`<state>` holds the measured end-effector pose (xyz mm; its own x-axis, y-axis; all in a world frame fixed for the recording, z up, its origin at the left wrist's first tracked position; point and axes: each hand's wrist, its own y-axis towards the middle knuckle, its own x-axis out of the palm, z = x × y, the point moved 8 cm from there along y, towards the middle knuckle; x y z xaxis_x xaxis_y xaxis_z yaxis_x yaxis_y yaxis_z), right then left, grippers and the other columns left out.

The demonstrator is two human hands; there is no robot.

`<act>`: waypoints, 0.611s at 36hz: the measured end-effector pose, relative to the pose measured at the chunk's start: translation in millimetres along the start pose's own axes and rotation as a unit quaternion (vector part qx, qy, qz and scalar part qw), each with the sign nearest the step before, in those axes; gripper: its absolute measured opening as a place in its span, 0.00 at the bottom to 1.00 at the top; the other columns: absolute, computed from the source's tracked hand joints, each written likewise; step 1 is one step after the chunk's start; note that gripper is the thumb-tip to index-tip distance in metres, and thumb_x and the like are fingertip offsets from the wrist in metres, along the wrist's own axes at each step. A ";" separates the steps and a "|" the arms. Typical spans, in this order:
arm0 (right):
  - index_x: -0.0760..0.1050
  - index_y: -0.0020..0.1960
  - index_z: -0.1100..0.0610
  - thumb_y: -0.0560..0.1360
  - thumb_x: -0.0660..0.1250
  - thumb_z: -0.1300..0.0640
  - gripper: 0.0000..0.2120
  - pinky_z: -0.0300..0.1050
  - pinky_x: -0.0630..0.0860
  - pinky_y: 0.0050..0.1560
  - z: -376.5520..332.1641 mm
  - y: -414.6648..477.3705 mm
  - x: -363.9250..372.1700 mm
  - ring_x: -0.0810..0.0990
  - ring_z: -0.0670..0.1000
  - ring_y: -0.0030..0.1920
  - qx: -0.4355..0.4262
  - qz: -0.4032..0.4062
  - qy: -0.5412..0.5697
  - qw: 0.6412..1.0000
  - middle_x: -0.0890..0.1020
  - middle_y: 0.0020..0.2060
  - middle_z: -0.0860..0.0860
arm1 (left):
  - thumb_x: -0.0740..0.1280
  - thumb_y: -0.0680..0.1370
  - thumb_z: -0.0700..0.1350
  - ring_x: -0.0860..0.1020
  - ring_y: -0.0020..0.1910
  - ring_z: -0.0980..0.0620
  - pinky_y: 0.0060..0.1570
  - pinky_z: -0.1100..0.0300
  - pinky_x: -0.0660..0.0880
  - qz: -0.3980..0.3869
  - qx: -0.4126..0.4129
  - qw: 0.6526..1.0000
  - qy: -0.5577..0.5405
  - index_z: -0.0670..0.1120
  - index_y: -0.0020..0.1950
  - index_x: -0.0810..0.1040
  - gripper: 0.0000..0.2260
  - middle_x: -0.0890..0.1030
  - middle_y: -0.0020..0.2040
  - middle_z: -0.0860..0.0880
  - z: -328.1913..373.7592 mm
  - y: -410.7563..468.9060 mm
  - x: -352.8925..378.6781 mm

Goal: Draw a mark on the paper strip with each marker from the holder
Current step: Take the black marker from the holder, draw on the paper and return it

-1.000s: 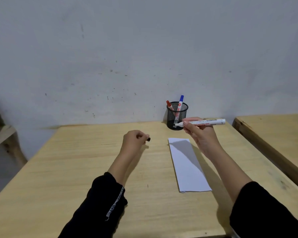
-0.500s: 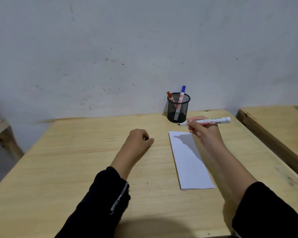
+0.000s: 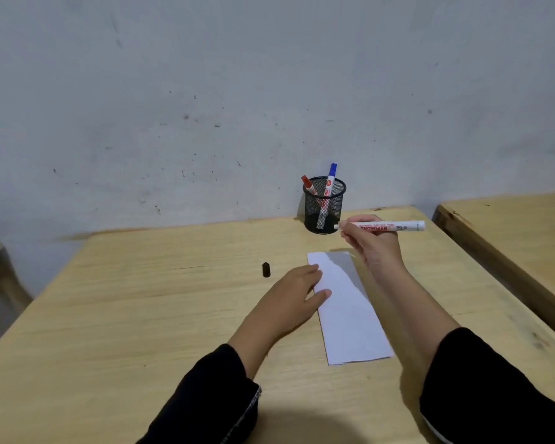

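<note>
Setting: pale scuffed wall behind a light wooden desk, grain visible.
Paper strip: long, white, thin, lying flat, unmarked.
My left hand: fingers released, flat, pinning the strip's left edge.
My right hand: fingers grasping the uncapped white marker, held level above the strip's far end.
Cap: small, black, standing loose left of the strip.
Holder: black wire mesh cup, red marker and blue marker inside.
Risk: I judge the light paper may slide or crease if pinned weakly; the cap could roll away.
</note>
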<state>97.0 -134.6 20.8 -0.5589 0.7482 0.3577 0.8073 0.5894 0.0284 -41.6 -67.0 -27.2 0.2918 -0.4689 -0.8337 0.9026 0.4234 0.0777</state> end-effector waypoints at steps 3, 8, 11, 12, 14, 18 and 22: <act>0.75 0.36 0.58 0.69 0.72 0.65 0.07 0.33 0.76 0.33 10.9 7.3 9.3 0.77 0.47 0.29 0.012 -0.006 -0.049 0.999 0.79 0.30 0.53 | 0.58 0.79 0.55 0.61 0.74 0.56 0.68 0.59 0.64 0.001 -0.002 1.000 0.010 0.46 0.68 0.70 0.20 0.64 0.75 0.51 -0.9 -1.4 1.9; 0.72 0.34 0.59 0.72 0.68 0.65 0.09 0.34 0.72 0.28 35.5 14.3 29.9 0.74 0.46 0.26 0.040 -0.020 -0.098 0.994 0.77 0.28 0.54 | 0.57 0.80 0.56 0.59 0.74 0.58 0.69 0.62 0.59 0.006 -0.014 1.000 0.008 0.48 0.73 0.64 0.24 0.62 0.76 0.53 -1.8 -3.3 2.4; 0.70 0.33 0.60 0.71 0.66 0.67 0.10 0.37 0.69 0.27 53.1 14.6 33.9 0.71 0.47 0.25 0.065 -0.009 -0.088 0.994 0.72 0.26 0.53 | 0.57 0.80 0.56 0.58 0.75 0.59 0.68 0.63 0.58 0.006 -0.015 1.000 0.008 0.48 0.74 0.63 0.24 0.61 0.76 0.55 -2.3 -4.0 3.1; 0.69 0.33 0.59 0.71 0.66 0.67 0.10 0.38 0.69 0.28 56.0 15.5 32.6 0.71 0.47 0.24 0.065 0.002 -0.089 0.994 0.72 0.25 0.53 | 0.57 0.80 0.56 0.58 0.75 0.59 0.69 0.63 0.58 0.005 -0.016 1.000 0.010 0.49 0.74 0.63 0.24 0.61 0.76 0.56 -2.1 -4.1 3.1; 0.68 0.32 0.59 0.70 0.65 0.67 0.11 0.40 0.69 0.29 56.6 17.5 30.0 0.71 0.46 0.23 0.055 0.020 -0.093 0.994 0.71 0.24 0.51 | 0.57 0.79 0.56 0.58 0.75 0.59 0.70 0.62 0.58 0.001 -0.018 1.000 0.010 0.49 0.74 0.63 0.25 0.60 0.77 0.56 -2.5 -3.9 2.6; 0.66 0.32 0.58 0.70 0.65 0.67 0.12 0.37 0.69 0.27 55.2 20.7 28.4 0.69 0.45 0.22 0.035 0.029 -0.124 0.991 0.69 0.24 0.51 | 0.58 0.79 0.56 0.58 0.75 0.60 0.71 0.61 0.59 -0.004 -0.020 1.000 0.006 0.50 0.74 0.63 0.25 0.60 0.76 0.57 -4.0 -3.1 1.7; 0.67 0.33 0.59 0.71 0.65 0.68 0.11 0.39 0.71 0.29 58.2 23.3 29.8 0.70 0.46 0.24 0.032 0.019 -0.151 0.988 0.70 0.25 0.52 | 0.58 0.79 0.57 0.59 0.75 0.59 0.73 0.58 0.60 -0.010 -0.021 1.000 0.005 0.51 0.75 0.62 0.26 0.60 0.76 0.57 -5.0 -3.0 1.8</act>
<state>88.1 -80.9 -22.1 -0.5675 0.8211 0.0617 0.8204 0.5702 -0.0425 -45.4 -65.3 -31.7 0.2699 -0.4699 -0.8404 0.8940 0.4465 0.0375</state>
